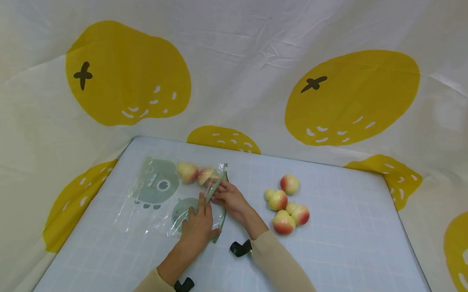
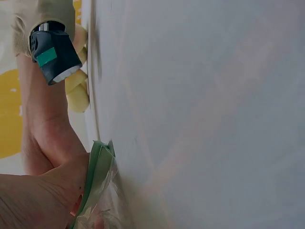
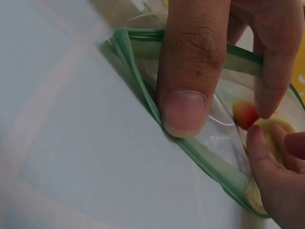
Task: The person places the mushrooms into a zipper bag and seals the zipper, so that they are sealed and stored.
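A clear zip bag [image 1: 127, 206] with green monster prints lies flat, its green-edged mouth facing right. My left hand [image 1: 198, 223] holds this mouth apart, the thumb [image 3: 186, 105] on the lower zip strip and fingers at the upper one. Through the opening reaches my right hand [image 1: 233, 201], its fingers [image 3: 257, 143] around a yellow-and-red peach [image 1: 206, 176] inside the bag. Another peach [image 1: 187, 172] lies beside it, deeper in the bag. In the left wrist view, part of the left hand [image 2: 52, 195] shows behind the green zip edge [image 2: 97, 162].
Several more peaches [image 1: 284, 222] sit grouped on the pale checked tabletop [image 1: 356, 240], right of the right forearm. Each wrist carries a black camera [image 1: 240, 248]. A white curtain [image 1: 237, 75] printed with large yellow fruit rises behind the table and at its sides.
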A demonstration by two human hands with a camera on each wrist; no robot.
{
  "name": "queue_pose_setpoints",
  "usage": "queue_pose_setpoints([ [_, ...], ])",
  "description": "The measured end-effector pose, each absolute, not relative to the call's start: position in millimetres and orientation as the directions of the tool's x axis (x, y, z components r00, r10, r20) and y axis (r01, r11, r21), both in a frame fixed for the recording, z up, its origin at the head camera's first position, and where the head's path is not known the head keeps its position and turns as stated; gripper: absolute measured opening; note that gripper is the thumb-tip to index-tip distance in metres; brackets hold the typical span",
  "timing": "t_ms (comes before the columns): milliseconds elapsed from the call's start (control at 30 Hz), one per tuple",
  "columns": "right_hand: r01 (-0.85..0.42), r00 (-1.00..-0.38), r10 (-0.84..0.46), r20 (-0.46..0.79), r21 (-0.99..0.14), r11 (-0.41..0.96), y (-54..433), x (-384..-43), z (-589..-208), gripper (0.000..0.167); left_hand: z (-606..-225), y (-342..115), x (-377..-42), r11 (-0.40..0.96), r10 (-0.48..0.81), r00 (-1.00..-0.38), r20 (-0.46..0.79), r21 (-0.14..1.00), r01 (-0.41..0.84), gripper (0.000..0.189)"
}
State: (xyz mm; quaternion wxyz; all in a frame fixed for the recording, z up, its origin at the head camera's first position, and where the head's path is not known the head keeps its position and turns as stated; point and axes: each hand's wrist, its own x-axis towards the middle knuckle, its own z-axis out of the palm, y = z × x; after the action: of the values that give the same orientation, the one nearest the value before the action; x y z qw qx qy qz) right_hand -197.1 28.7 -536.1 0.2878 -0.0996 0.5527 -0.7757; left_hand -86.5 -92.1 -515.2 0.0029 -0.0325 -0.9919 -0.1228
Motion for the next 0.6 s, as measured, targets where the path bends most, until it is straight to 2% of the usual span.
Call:
queue_pose_setpoints([
  [267, 0.402, -0.748, -0.647, -0.147, -0.876, -0.267, 21.9, -201.1, -538.6, 0.054, -514.1, -91.5, -85.3, 0.968, 0.081, -0.995, 0.061, 0.234, 0.093, 0.104],
  [600, 0.401, -0.756, -0.631, -0.175, -0.885, -0.235, 32.8, -198.5, -536.6, 0.048, -515.0, -91.9, -85.9, 0.968, 0.066, -0.998, 0.017, 0.242, 0.068, 0.103],
])
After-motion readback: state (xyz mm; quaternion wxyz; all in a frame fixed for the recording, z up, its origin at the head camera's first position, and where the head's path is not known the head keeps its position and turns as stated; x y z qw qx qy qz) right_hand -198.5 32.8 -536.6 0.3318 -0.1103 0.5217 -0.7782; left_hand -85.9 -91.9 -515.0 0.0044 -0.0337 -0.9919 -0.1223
